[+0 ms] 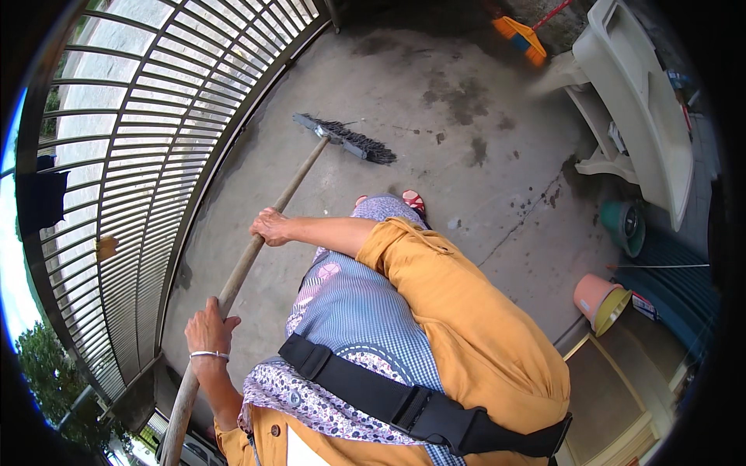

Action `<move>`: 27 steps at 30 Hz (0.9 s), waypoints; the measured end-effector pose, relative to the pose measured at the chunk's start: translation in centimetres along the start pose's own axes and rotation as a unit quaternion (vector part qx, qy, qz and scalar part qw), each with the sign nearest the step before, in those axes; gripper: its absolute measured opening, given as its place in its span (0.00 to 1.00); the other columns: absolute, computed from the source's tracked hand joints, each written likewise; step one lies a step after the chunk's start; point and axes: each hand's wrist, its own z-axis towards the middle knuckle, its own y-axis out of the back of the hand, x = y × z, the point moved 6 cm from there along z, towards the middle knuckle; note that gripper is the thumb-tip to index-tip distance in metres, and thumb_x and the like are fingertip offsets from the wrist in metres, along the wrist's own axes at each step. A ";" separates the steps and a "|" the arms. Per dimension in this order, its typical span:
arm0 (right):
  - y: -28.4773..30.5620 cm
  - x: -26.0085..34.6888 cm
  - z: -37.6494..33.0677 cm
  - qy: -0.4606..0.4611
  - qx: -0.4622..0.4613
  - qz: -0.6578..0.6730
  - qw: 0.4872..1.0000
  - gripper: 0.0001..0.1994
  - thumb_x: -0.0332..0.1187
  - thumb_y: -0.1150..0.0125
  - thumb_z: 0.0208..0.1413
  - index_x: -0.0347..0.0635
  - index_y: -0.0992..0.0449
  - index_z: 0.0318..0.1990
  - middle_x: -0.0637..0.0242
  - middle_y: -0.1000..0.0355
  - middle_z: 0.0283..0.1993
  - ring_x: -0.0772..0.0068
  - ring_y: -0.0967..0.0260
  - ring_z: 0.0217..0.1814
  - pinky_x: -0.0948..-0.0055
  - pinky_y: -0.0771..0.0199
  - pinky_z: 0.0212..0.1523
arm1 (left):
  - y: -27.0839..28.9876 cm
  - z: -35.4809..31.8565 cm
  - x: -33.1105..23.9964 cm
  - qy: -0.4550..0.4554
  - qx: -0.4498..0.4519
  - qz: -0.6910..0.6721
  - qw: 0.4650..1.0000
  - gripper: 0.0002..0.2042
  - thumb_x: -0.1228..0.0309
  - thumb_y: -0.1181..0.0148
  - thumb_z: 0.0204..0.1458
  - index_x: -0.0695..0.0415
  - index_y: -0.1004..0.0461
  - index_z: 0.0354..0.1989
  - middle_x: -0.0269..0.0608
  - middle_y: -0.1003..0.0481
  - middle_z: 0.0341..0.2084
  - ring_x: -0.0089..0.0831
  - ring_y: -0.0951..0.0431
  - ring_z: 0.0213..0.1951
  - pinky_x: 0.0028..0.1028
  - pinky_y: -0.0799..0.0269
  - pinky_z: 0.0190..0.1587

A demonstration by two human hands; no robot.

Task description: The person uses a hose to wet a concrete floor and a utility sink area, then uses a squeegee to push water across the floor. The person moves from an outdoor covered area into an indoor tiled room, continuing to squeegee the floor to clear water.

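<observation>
A push broom [303, 171] with a long wooden handle slants across the left side of the head view. Its wide grey head with dark bristles [365, 145] rests on the concrete floor, ahead and a little left of my feet. My right hand [272, 227] wraps round the middle of the handle, with that arm crossing in front of my body. Lower down, toward the handle's near end, my left hand [208, 332] grips it too, a pale bracelet on the wrist. Both hands are closed on the wood.
A barred metal gate [167, 109] curves along the left. At right stand a pale plastic chair [641, 101], a green bucket [622, 225], a pink bucket [594, 295] and a wooden frame [606, 388]. An orange broom [522, 40] lies far right. Dark wet patches mark the concrete floor [482, 202].
</observation>
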 end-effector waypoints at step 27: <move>19.4 -10.2 -17.1 -0.229 -0.108 -0.078 0.964 0.11 0.24 0.52 0.29 0.44 0.28 0.25 0.57 0.30 0.25 0.56 0.33 0.33 0.60 0.44 0.33 | 8.4 9.1 -14.2 -0.265 0.001 -0.042 0.963 0.19 0.58 0.39 0.35 0.55 0.31 0.35 0.44 0.27 0.22 0.42 0.27 0.29 0.37 0.33 0.33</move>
